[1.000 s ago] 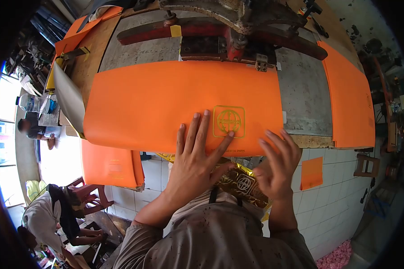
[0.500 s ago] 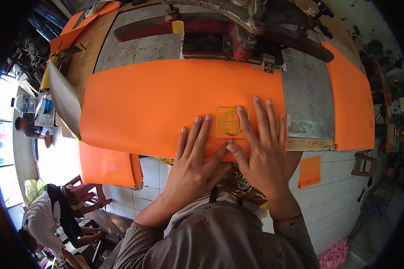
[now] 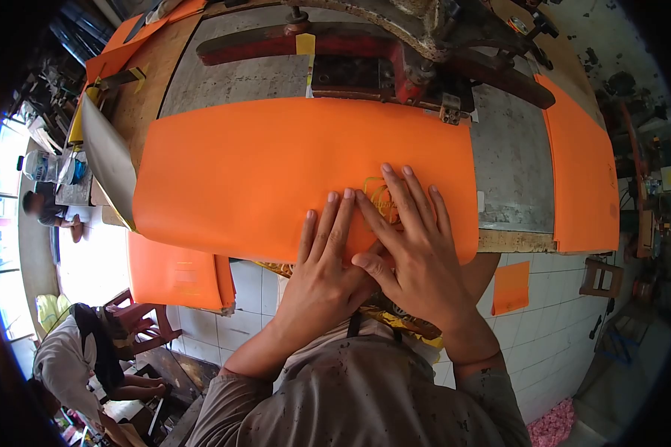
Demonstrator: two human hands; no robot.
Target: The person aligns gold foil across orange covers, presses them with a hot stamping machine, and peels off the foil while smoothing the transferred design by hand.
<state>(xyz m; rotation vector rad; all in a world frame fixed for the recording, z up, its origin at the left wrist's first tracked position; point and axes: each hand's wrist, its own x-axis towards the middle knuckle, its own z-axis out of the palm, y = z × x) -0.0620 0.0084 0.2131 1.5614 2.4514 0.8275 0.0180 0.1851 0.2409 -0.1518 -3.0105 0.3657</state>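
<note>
A large orange sheet lies across the front of the metal press bed. Near its right end is a gold globe emblem in a rounded frame, partly covered by fingers. My right hand rests on the sheet with fingers spread, over the emblem's right and lower part. Just left of the emblem, my left hand lies flat near the sheet's front edge, fingers stretched out; its thumb is partly hidden by my right hand. Gold foil shows below my hands.
Behind the sheet stands a heavy red and black press. Orange sheets are stacked at the right, and more sit lower left. A curled grey-white sheet rises at the left edge. One person bends down at lower left; another sits farther off.
My right hand has slid left and now covers more of the emblem. My left hand has stayed nearly in place on the sheet.
</note>
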